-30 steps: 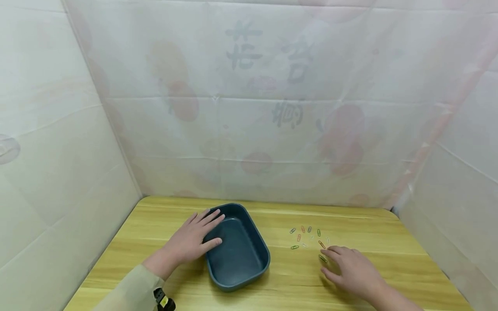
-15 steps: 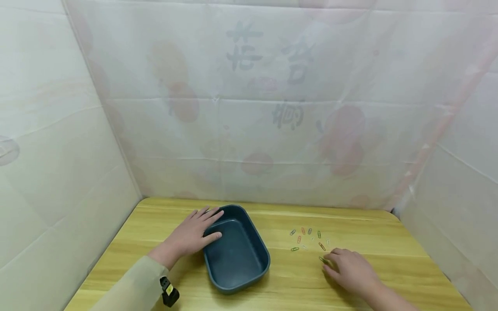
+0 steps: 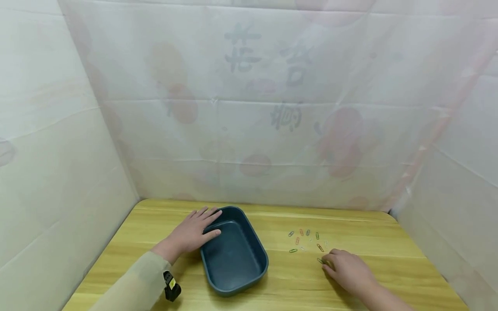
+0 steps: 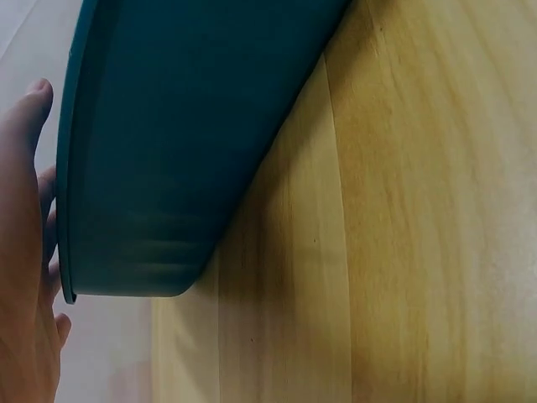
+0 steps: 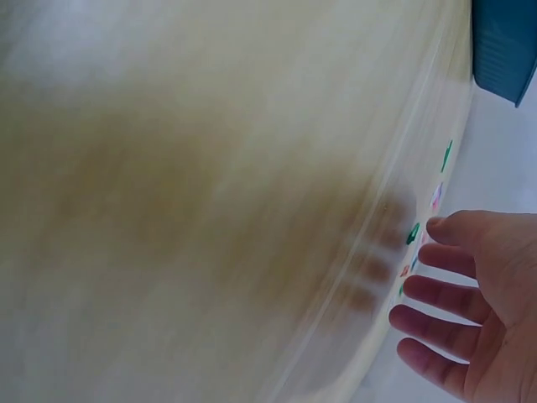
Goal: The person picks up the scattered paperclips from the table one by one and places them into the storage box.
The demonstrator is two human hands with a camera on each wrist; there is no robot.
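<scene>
The wooden table (image 3: pixel 272 280) carries a dark teal tray (image 3: pixel 233 252) that holds nothing yet, and the left hand (image 3: pixel 190 233) rests with straight, relaxed fingers on its near-left rim. All the coloured paper clips (image 3: pixel 305 239) lie scattered on the wood to the right of the tray, so the work seems only at its beginning. The right hand (image 3: pixel 348 272) has loose, slightly bent fingers at a green clip (image 3: pixel 320 260) and grips nothing.

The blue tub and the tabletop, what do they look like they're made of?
The blue tub looks like moulded plastic: matte, one even colour, rounded corners and a rolled rim. The tabletop looks like pale wood or wood-look laminate, with streaky grain and a slight sheen.
</scene>
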